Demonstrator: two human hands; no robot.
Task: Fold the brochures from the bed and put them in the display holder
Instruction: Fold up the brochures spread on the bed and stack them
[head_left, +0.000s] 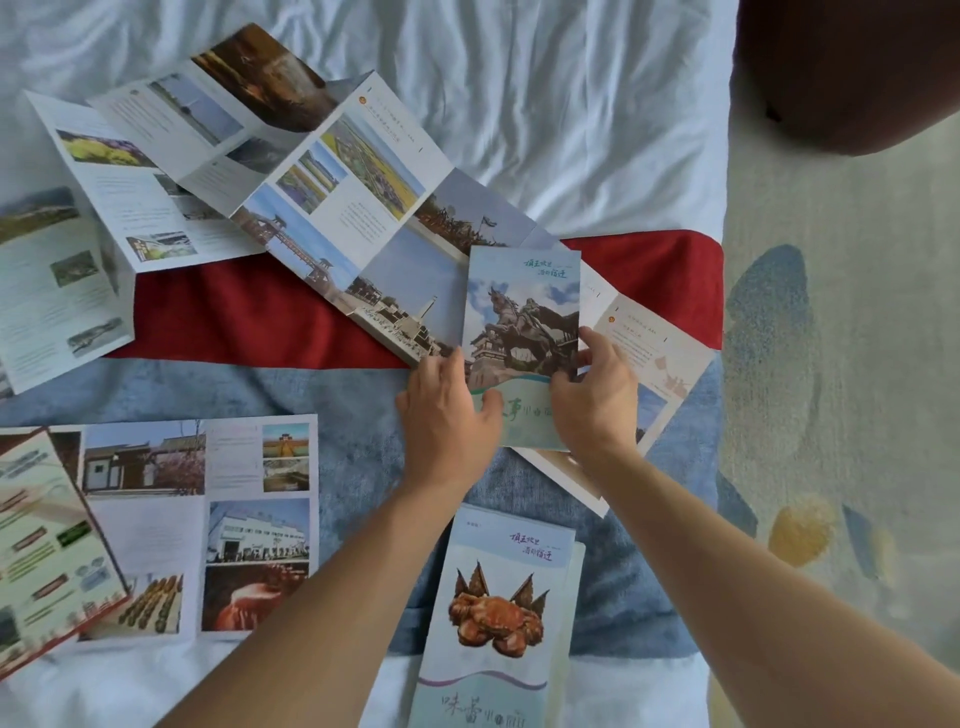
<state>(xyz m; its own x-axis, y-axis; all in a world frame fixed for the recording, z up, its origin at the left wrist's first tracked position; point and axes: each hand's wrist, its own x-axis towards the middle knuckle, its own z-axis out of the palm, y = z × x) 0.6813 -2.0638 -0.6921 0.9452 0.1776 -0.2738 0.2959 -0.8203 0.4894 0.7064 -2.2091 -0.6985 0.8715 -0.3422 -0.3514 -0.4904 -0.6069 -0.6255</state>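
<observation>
Red runner (249, 312) across the bed, blue throw (358, 395) nearer me, and my hands are in the middle of it all. My left hand (447, 410) presses flat, fingers spread, on the near left corner of the horse-statue cover panel (522, 317). My right hand (597, 395) pinches that same panel's right edge, thumb on top, fingers curled behind. The panel is the end of a long accordion brochure (332, 197) that trails away far and left, unfolded across the white sheet (545, 93). Near me, between my forearms, lies a folded brochure with a crab cover (496, 613), flat on the throw. On the near left sits an open brochure with building photos (208, 525), with a red-edged leaflet (47, 551) overlapping its left side. Further left another unfolded one (52, 291) rests partly on the runner. The patterned carpet (831, 364) runs along the right.
</observation>
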